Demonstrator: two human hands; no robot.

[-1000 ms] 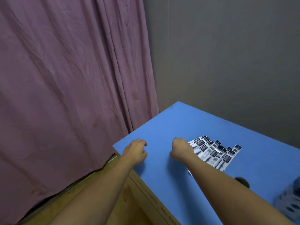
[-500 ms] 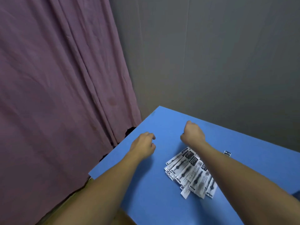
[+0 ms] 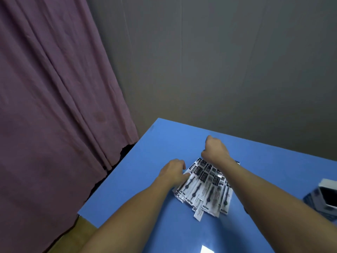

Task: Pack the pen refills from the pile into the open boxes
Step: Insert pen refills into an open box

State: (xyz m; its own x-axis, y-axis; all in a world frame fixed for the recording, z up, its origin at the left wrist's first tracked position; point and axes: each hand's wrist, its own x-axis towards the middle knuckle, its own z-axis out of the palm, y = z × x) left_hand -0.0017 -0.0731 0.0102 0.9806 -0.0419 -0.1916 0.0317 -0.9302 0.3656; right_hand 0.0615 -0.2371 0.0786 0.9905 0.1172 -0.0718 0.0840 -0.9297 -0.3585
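1. My left hand point(image 3: 173, 172) rests at the left edge of the fanned pile of black-and-white printed pen refill packets point(image 3: 206, 187). Its fingers curl down onto the nearest packets, though I cannot tell whether they actually grip one.
2. My right hand point(image 3: 215, 150) hangs over the far end of that pile, balled into a fist. Whether anything sits inside it is hidden from me.
3. The pile lies flat on the smooth blue tabletop point(image 3: 145, 189), between my two forearms. My right forearm point(image 3: 264, 194) crosses over the pile's right side and covers part of it.
4. Well to the right of the pile, at the frame edge, I see a white-and-dark open cardboard box point(image 3: 324, 198), only partly visible.
5. Left of the pile hangs a mauve pleated fabric curtain point(image 3: 51, 106); behind the pile stands a plain grey wall point(image 3: 218, 61).
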